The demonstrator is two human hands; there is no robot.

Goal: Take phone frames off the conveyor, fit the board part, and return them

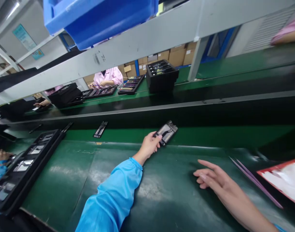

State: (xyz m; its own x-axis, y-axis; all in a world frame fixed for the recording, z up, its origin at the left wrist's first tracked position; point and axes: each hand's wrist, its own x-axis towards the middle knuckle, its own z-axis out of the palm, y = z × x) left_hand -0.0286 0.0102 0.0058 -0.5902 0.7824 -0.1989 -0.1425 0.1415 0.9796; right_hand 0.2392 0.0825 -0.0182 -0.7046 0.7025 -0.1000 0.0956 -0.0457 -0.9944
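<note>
In the head view my left hand, in a blue sleeve, grips the near left side of a phone frame, a dark rectangular part with a silvery inner area and a black strip across it. The frame is tilted, near the back edge of the green bench. My right hand is over the bench at the right, index finger stretched out, the others loosely curled and holding nothing. Purple tweezers lie to its right. Farther left, a second phone frame rests on the bench.
A black tray with several phone parts stands at the left, beside a co-worker's hand. At the right edge lies a red-rimmed holder with white sheets. Beyond a low dark barrier are stacked black trays. A blue bin hangs overhead.
</note>
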